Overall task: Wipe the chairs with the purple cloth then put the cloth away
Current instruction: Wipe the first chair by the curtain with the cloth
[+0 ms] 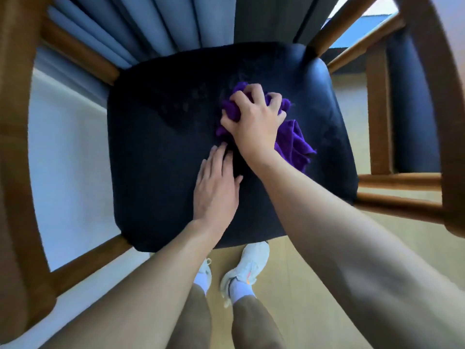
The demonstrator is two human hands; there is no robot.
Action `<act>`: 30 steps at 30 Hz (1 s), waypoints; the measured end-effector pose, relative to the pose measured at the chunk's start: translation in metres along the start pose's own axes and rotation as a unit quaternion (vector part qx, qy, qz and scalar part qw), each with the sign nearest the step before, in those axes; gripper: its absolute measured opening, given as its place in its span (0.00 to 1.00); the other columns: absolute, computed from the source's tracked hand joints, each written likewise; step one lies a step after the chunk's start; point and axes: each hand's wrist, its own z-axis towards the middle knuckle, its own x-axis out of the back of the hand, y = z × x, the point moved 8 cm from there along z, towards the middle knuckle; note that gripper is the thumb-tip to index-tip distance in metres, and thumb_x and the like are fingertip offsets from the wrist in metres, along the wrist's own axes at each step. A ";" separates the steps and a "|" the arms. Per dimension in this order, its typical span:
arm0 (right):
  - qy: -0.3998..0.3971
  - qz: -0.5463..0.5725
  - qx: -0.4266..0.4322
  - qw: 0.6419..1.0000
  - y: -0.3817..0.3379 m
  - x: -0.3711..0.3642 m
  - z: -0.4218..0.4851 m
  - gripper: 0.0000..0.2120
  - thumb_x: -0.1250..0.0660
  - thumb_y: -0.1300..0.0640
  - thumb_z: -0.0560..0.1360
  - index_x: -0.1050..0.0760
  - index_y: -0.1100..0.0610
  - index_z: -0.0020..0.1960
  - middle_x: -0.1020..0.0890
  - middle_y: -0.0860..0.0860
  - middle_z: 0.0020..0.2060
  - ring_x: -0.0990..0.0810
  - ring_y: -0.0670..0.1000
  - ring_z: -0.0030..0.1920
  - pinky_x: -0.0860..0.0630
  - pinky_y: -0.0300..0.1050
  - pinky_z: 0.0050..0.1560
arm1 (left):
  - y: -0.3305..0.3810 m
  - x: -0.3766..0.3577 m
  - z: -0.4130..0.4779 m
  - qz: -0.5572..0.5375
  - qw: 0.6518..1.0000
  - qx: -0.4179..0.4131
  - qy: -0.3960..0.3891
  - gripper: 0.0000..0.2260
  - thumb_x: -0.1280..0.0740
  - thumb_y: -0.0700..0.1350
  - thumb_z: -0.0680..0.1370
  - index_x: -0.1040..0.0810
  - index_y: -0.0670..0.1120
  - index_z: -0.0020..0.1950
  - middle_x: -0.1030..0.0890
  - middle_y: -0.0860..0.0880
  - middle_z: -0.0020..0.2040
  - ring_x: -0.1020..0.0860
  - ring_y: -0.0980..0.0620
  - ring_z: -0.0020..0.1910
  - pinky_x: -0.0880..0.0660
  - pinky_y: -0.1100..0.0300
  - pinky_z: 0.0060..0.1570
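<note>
Closest in, the left forearm point(151, 273) and right forearm point(339, 222) reach up from the bottom of the frame over a chair seat point(156, 172), black and padded, set in a brown wooden frame point(15, 147). The right hand point(254, 122), just above the centre of the frame, is clenched around a bunched purple cloth point(294, 144) and presses it onto the seat; a loose fold trails out to the lower right of the hand. The left hand point(216, 187) lies flat on the seat with straight fingers, holding nothing, its fingertips just beside the cloth's lower left edge. Below the seat's front edge are white shoes point(251, 263) on a pale wooden floor point(302, 298). Blue-grey curtains point(156, 23) hang at the upper left, and a second chair point(412, 109) stands at the right edge.
</note>
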 end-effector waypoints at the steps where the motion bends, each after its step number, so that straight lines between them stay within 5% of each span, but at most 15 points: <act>1: 0.000 -0.002 -0.003 1.000 0.000 -0.001 -0.001 0.15 0.32 0.42 0.70 0.20 0.48 0.52 0.22 0.47 0.57 0.29 0.63 0.58 0.32 0.54 0.45 | 0.000 0.000 0.000 -0.008 1.000 0.011 0.001 0.25 0.31 0.45 0.78 0.30 0.37 0.72 0.33 0.42 0.75 0.34 0.42 0.75 0.32 0.46 0.71; 11: 0.012 -0.063 -0.014 0.998 0.056 0.052 -0.147 0.13 0.31 0.42 0.69 0.19 0.49 0.47 0.19 0.47 0.53 0.25 0.63 0.54 0.29 0.54 0.41 | -0.004 -0.006 -0.006 -0.033 0.999 -0.006 -0.018 0.27 0.33 0.43 0.79 0.35 0.36 0.75 0.38 0.40 0.78 0.39 0.41 0.77 0.39 0.46 0.74; 21: -0.001 -0.020 0.000 1.000 0.006 0.006 -0.016 0.14 0.32 0.42 0.71 0.20 0.48 0.52 0.22 0.46 0.55 0.29 0.61 0.57 0.33 0.54 0.45 | -0.002 -0.008 -0.009 -0.030 1.000 0.006 -0.002 0.24 0.38 0.44 0.81 0.35 0.38 0.76 0.38 0.43 0.79 0.42 0.45 0.79 0.44 0.49 0.77; 27: 0.011 -0.028 -0.006 1.000 0.073 0.060 -0.132 0.12 0.29 0.43 0.69 0.19 0.49 0.48 0.20 0.46 0.53 0.26 0.62 0.55 0.27 0.54 0.40 | 0.002 -0.007 -0.007 -0.026 0.999 0.027 -0.031 0.25 0.37 0.43 0.82 0.39 0.39 0.78 0.43 0.44 0.80 0.45 0.45 0.79 0.45 0.49 0.77; 30: -0.004 -0.027 -0.015 1.000 0.094 0.071 -0.172 0.11 0.29 0.43 0.70 0.19 0.49 0.47 0.20 0.47 0.54 0.26 0.63 0.56 0.27 0.56 0.43 | 0.014 -0.007 -0.017 -0.027 0.999 0.009 -0.019 0.24 0.35 0.42 0.81 0.34 0.38 0.76 0.37 0.44 0.78 0.40 0.43 0.78 0.39 0.47 0.75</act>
